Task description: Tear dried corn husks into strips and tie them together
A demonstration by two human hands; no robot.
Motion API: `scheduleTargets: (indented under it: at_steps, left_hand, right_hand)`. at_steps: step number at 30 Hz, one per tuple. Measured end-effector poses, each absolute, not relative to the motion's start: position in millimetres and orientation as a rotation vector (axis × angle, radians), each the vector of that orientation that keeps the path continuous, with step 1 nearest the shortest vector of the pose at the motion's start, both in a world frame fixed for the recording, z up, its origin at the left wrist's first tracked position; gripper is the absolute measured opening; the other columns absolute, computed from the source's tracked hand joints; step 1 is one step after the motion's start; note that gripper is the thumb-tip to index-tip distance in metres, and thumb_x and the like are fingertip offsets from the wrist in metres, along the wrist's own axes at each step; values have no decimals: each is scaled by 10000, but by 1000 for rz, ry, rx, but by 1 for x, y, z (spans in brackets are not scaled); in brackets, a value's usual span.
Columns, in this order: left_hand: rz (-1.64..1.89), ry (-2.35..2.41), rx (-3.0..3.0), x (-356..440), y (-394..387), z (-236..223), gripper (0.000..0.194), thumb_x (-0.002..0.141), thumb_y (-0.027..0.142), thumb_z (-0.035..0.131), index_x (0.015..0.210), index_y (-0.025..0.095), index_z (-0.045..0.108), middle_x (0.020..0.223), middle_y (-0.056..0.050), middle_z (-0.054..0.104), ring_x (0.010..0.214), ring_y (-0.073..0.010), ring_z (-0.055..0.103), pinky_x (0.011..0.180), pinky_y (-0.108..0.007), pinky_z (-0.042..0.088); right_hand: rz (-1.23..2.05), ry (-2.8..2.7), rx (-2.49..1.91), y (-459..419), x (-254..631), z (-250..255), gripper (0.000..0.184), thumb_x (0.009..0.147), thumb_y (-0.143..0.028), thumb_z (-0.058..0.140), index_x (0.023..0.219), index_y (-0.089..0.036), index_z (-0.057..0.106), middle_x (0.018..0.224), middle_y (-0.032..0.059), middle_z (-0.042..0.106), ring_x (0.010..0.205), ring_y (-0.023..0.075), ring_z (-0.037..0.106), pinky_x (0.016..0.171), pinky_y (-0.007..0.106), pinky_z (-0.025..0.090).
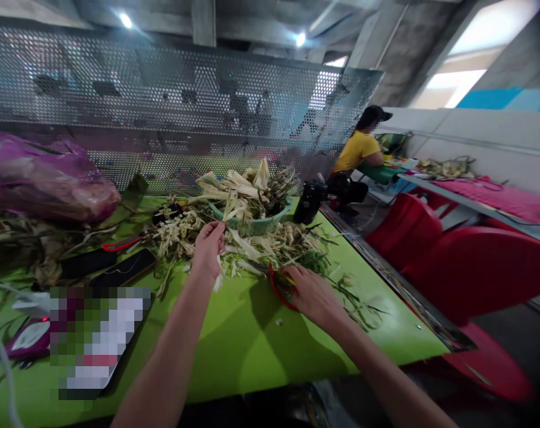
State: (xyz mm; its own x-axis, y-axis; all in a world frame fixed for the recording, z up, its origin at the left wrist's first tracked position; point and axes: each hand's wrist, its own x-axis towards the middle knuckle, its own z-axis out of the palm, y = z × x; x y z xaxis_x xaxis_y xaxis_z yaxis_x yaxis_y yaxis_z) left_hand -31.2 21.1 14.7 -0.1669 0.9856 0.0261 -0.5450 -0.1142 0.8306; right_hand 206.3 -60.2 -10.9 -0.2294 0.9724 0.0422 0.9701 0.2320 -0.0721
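My left hand (208, 246) is closed, thumb and fingers pinching a pale dried husk strip (218, 276) whose end hangs below the palm. It is in front of a green basket (265, 226) heaped with dried corn husks (245, 184). Low over the green table, my right hand (313, 294) curls its fingers around red-handled scissors (278, 292). The scissors point left toward the husk scraps, and the hand covers part of their handles. Loose husk pieces (291, 242) lie around the basket, between and beyond both hands.
A black cylindrical object (310, 202) stands right of the basket. At left are a purple plastic bag (47, 178), a red utility knife (122, 243), a dark phone (123, 268) and a blurred-out tablet-like object (104, 342). Red chairs (483, 267) and a person in yellow (356, 148) are at right.
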Motion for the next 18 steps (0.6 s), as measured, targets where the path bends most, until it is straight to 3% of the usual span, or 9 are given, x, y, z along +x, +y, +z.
scheduleTargets:
  at_steps: [4, 8, 11, 14, 18]
  left_hand:
    - [1568, 854, 799, -38, 21, 18, 263, 631, 336, 729, 761, 147, 598, 507, 82, 386, 397, -19, 261, 388, -173, 162]
    - [1527, 882, 815, -43, 20, 21, 279, 622, 354, 736, 751, 153, 591, 519, 76, 401, 416, -26, 289, 398, -176, 187]
    - [1527, 888, 824, -44, 21, 21, 282, 604, 347, 743, 724, 155, 574, 513, 79, 398, 416, -25, 290, 397, -175, 177]
    - [1496, 890, 845, -43, 22, 21, 279, 608, 351, 733, 729, 156, 574, 503, 86, 383, 401, -22, 269, 392, -175, 155]
    - [1456, 901, 870, -41, 21, 22, 291, 607, 363, 731, 725, 153, 568, 503, 86, 378, 401, -23, 268, 391, -171, 156]
  right_hand:
    - [306, -2368, -1813, -58, 219, 9, 551, 624, -112, 520, 1161, -237, 548, 1037, 62, 638, 827, 218, 587, 681, 279, 380]
    - [956, -2246, -1613, -55, 239, 20, 535, 608, -122, 537, 1127, -227, 615, 969, 41, 677, 832, 215, 611, 687, 275, 435]
    - [1393, -2038, -1453, -57, 246, 24, 512, 630, -225, 637, 1142, -210, 631, 929, 54, 680, 840, 230, 622, 699, 304, 475]
    - [1504, -1850, -1349, -63, 242, 30, 618, 640, -353, 715, 1231, -247, 572, 1029, 63, 653, 875, 225, 613, 714, 305, 491]
    - [1517, -1813, -1338, -61, 234, 35, 612, 767, -451, 629, 1325, -259, 468, 926, 50, 616, 711, 167, 580, 596, 256, 468]
